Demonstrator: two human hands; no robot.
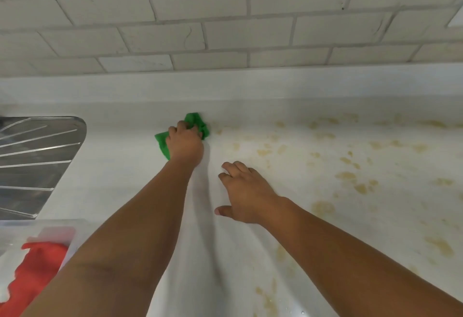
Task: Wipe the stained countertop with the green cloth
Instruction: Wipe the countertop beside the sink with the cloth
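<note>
My left hand [185, 142] is stretched far forward and pressed down on a crumpled green cloth [198, 122], gripping it near the back edge of the white countertop [140, 161]. Green fabric sticks out past my fingers and to the left of my wrist. My right hand [244, 191] rests flat on the counter nearer to me, fingers spread, holding nothing. Yellow-brown stains [350, 166] dot the counter to the right of both hands, from the back edge to the front. The strip of counter left of the cloth looks unstained.
A steel sink drainboard [37, 161] with raised ribs lies at the left. In front of it a clear plastic bin [72, 231] holds a red cloth [32, 271]. A low white upstand [250, 86] and grey tiled wall [225, 16] close off the back.
</note>
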